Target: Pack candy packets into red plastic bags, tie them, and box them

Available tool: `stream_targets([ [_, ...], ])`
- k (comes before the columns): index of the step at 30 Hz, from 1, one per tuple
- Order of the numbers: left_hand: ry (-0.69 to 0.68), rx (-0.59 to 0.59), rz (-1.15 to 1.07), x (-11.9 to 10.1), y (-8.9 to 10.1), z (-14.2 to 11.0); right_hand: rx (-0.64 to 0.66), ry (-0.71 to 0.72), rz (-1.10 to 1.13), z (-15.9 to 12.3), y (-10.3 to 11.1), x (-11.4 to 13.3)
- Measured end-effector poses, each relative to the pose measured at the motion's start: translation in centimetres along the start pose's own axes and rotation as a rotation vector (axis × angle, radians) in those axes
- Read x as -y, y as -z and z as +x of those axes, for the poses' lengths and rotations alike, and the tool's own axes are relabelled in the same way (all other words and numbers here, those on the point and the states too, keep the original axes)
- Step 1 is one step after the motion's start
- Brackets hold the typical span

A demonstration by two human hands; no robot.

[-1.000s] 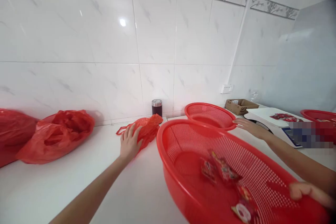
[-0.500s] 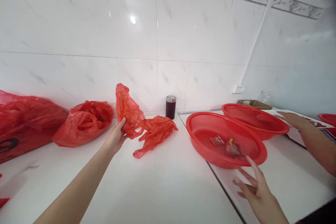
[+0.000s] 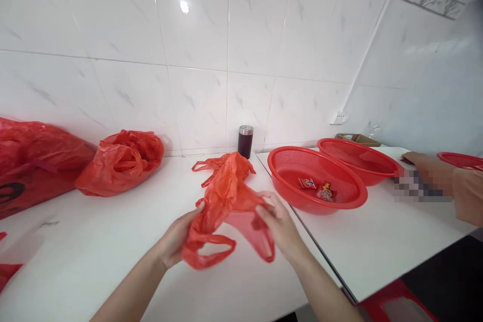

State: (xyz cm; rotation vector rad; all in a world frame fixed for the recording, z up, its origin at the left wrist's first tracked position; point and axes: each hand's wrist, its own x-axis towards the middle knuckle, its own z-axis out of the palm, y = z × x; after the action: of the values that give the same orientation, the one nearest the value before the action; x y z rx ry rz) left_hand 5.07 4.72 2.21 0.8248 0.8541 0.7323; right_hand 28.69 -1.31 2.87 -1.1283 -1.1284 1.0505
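Note:
My left hand (image 3: 177, 237) and my right hand (image 3: 278, 226) both grip an empty red plastic carrier bag (image 3: 228, 200) and hold it a little above the white counter (image 3: 113, 241) in front of me. The left hand pinches the bag's left edge near a handle loop. Fingers of the right hand are closed on the thin film at the bag's mouth. To the right stands a red perforated basket (image 3: 339, 204) with a few small red snack packets (image 3: 319, 188) in it.
A second red basket (image 3: 388, 168) lies behind the first, with another person's hand (image 3: 418, 158) beside it. Two filled red bags (image 3: 121, 161) (image 3: 33, 161) rest against the tiled wall at the left. A dark jar (image 3: 245, 141) stands by the wall.
My left hand pulled the red bag from the back of the counter toward me. My right hand left the basket and took hold of the bag too. The view swung left.

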Motion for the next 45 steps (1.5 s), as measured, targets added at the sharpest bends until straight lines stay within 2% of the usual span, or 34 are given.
stream_targets([
  [3,-0.134,-0.270,0.097,-0.9,3.3,0.6,-0.258,0.010,0.087,0.2,2.3,0.4],
  [5,-0.244,-0.400,0.105,-1.2,3.9,0.1,-0.319,0.025,0.039,0.0,2.8,1.0],
  [7,-0.464,-0.504,0.224,-1.1,2.4,-1.4,-0.308,0.066,-0.064,-0.3,2.3,1.4],
  [9,-0.822,-0.556,0.550,-0.4,-0.7,-3.3,-0.270,0.129,-0.173,-0.6,0.9,1.5],
  [11,-1.188,-0.495,0.930,0.9,-4.0,-4.4,-0.193,0.173,-0.244,-1.0,-0.6,1.5],
  [12,-1.287,-0.436,1.106,1.6,-5.2,-4.4,-0.147,0.182,-0.268,-1.2,-1.2,1.5],
  [13,-1.318,-0.382,1.269,2.2,-5.9,-4.1,-0.104,0.184,-0.285,-1.4,-1.6,1.5],
  [14,-1.275,-0.339,1.415,2.8,-6.1,-3.3,-0.067,0.177,-0.297,-1.7,-1.9,1.5],
  [15,-1.163,-0.308,1.536,3.3,-5.8,-2.3,-0.047,0.165,-0.301,-1.9,-1.9,1.5],
  [17,-0.864,-0.288,1.677,3.7,-4.0,-0.1,-0.048,0.132,-0.292,-2.5,-1.3,1.6],
  [19,-0.645,-0.290,1.704,3.1,-1.7,1.6,-0.037,0.085,-0.297,-2.8,0.0,1.6],
  [22,-0.550,-0.305,1.677,1.2,0.8,1.8,0.022,0.009,-0.405,-2.6,3.0,1.4],
  [24,-0.489,-0.253,1.614,-0.2,1.0,0.7,0.033,-0.009,-0.533,-2.3,4.9,1.4],
  [25,-0.448,-0.207,1.568,-0.8,0.8,0.1,-0.002,0.017,-0.622,-2.1,5.6,1.6],
  [27,-0.383,-0.115,1.476,-1.6,-0.3,-0.9,-0.160,0.163,-0.829,-2.1,6.0,2.3],
  [29,-0.383,-0.078,1.420,-1.7,-1.7,-1.5,-0.293,0.390,-0.957,-2.6,4.8,3.4],
  [30,-0.408,-0.073,1.411,-1.6,-2.5,-1.6,-0.276,0.493,-0.972,-2.9,3.7,3.8],
  [31,-0.440,-0.077,1.411,-1.3,-3.2,-1.6,-0.184,0.573,-0.967,-3.2,2.4,4.2],
  [33,-0.514,-0.090,1.426,-0.7,-4.2,-1.4,0.097,0.634,-0.992,-3.2,0.1,4.3],
  [35,-0.576,-0.104,1.454,-0.3,-4.4,-1.1,0.287,0.568,-1.154,-2.2,-0.8,3.5],
  [37,-0.642,-0.166,1.503,-0.5,-3.6,-0.8,0.321,0.380,-1.370,-0.8,0.2,2.5],
  [39,-0.751,-0.337,1.599,-1.2,-2.0,-0.5,0.320,0.180,-1.489,0.3,2.5,2.0],
  [41,-0.832,-0.517,1.673,-2.0,-0.2,-0.4,0.395,0.046,-1.428,0.4,4.6,2.4],
  [42,-0.826,-0.554,1.676,-2.4,0.5,-0.4,0.458,0.006,-1.347,0.1,5.3,3.0],
  [43,-0.791,-0.544,1.644,-2.7,1.0,-0.4,0.538,-0.030,-1.236,-0.3,5.8,3.9],
  [45,-0.689,-0.407,1.492,-3.0,1.2,-0.7,0.700,-0.097,-0.949,-0.9,6.2,6.0],
])
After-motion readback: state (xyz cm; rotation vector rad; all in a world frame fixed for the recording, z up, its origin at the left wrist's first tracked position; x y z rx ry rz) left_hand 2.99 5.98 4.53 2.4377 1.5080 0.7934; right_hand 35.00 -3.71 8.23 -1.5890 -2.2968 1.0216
